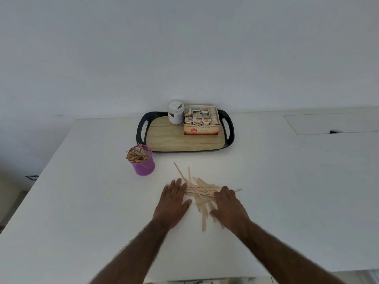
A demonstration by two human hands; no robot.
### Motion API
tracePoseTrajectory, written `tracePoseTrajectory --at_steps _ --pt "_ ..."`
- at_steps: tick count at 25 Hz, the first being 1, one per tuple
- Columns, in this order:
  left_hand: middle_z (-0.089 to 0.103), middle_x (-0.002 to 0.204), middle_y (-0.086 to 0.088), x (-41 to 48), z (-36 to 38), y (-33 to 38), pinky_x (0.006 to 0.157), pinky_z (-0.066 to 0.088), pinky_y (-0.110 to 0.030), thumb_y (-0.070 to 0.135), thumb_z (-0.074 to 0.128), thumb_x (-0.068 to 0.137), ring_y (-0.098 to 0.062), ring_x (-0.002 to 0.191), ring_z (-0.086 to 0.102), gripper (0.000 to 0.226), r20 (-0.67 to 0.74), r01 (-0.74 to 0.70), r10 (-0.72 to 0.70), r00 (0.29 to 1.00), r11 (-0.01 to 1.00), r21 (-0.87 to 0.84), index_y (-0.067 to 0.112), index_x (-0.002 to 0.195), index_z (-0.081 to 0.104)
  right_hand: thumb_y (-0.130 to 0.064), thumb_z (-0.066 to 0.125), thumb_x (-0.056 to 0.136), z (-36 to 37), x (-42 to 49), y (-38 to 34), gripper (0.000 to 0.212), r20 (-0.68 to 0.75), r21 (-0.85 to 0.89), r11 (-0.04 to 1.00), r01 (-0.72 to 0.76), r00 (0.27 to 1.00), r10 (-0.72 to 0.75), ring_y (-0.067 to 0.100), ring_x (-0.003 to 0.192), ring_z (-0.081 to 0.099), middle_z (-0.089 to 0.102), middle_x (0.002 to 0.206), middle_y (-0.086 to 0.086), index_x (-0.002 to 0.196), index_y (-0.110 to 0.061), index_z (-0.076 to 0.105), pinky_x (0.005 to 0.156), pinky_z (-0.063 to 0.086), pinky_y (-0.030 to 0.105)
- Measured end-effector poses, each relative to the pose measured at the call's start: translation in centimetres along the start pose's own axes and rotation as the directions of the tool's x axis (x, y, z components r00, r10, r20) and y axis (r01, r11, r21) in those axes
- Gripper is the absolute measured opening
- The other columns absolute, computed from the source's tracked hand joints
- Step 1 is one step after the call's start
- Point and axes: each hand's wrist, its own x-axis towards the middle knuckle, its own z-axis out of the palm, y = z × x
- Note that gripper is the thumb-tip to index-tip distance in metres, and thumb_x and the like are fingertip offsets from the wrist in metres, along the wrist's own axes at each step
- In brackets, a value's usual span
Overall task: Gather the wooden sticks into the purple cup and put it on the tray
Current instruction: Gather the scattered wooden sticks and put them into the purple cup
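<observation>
— What do we see on the white table [82, 201]?

— We see a loose pile of wooden sticks [202, 190] lying crisscrossed near the front edge, with two bare forearms reaching in from below.

— And how do the hands lie?

— The left hand [173, 201] lies flat on the table, fingers straight and together, thumb out to the side, its fingertips touching the pile's left edge. The right hand [227, 203] sits on the pile's right side, knuckles raised and fingers bent down onto the sticks. We cannot tell whether it grips any of them.

— Where is the purple cup [143, 163]?

— It stands upright on the table, left of the pile and beyond it, apart from both hands. It holds a bundle [136, 155] of sticks whose ends fan out over its rim to the left.

— And the tray [164, 136]?

— We find the black-rimmed, wood-patterned tray at the far edge, against the wall, just beyond the cup and not touching it. A white jar [175, 112] and an open box of tea sachets [201, 121] stand side by side at its back.
</observation>
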Motion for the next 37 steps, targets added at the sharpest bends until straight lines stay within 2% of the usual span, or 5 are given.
tracePoseTrajectory --at_steps 9,24,29,34,37 --pt "-0.026 0.164 0.0 -2.1 -0.2 1.6 0.126 -0.006 -0.042 0.084 0.022 0.089 -0.021 0.154 -0.022 0.102 0.046 0.125 -0.124 0.991 0.992 -0.019 0.019 0.161 -0.01 -0.015 0.048 0.093 -1.6 2.5 1.9 0.018 -0.129 0.043 0.968 -0.248 0.959 0.251 0.027 0.108 0.049 0.048 0.12 0.011 0.108 -0.01 0.056 0.082 0.049 0.038" --pt "-0.007 0.17 0.002 -1.7 0.3 1.1 0.124 -0.004 -0.032 0.059 0.041 0.101 -0.017 0.156 -0.009 0.077 0.069 -0.062 0.063 0.996 0.998 -0.027 0.024 0.163 0.011 -0.005 0.046 0.086 -2.5 5.8 -0.8 0.037 -0.055 0.035 0.999 -0.042 0.998 0.044 0.029 0.11 0.046 0.047 0.121 0.012 0.121 -0.011 0.058 0.089 0.048 0.042" --pt "0.017 0.169 0.001 0.0 -0.6 2.2 0.121 0.021 -0.032 0.048 0.063 0.093 -0.02 0.154 0.019 0.073 -0.041 -0.119 0.116 0.992 0.989 -0.084 0.031 0.155 0.029 -0.029 0.052 0.098 -1.3 5.6 -1.2 0.031 -0.065 -0.045 0.988 0.149 0.986 -0.152 0.027 0.112 0.048 0.049 0.122 0.007 0.127 -0.023 0.06 0.089 0.048 0.041" --pt "-0.014 0.169 0.009 2.1 -1.6 -0.1 0.118 0.006 -0.037 0.056 0.071 0.084 -0.015 0.155 -0.011 0.103 0.023 -0.118 0.119 0.993 0.992 -0.051 0.038 0.16 0.003 -0.092 0.043 0.063 -1.4 4.7 -1.2 0.095 0.028 -0.011 1.0 0.005 1.0 -0.005 0.022 0.112 0.045 0.048 0.121 0.003 0.122 -0.018 0.055 0.092 0.044 0.044" --pt "-0.021 0.163 0.018 2.9 -2.1 -0.8 0.119 0.003 -0.036 0.056 0.071 0.084 -0.012 0.153 -0.015 0.105 0.099 -0.168 0.171 0.98 0.985 -0.041 0.041 0.159 -0.002 -0.081 0.064 0.063 -0.4 4.3 -1.6 0.09 0.043 -0.116 0.993 0.024 0.999 -0.019 0.025 0.113 0.043 0.046 0.122 0.006 0.123 -0.014 0.054 0.089 0.042 0.043"
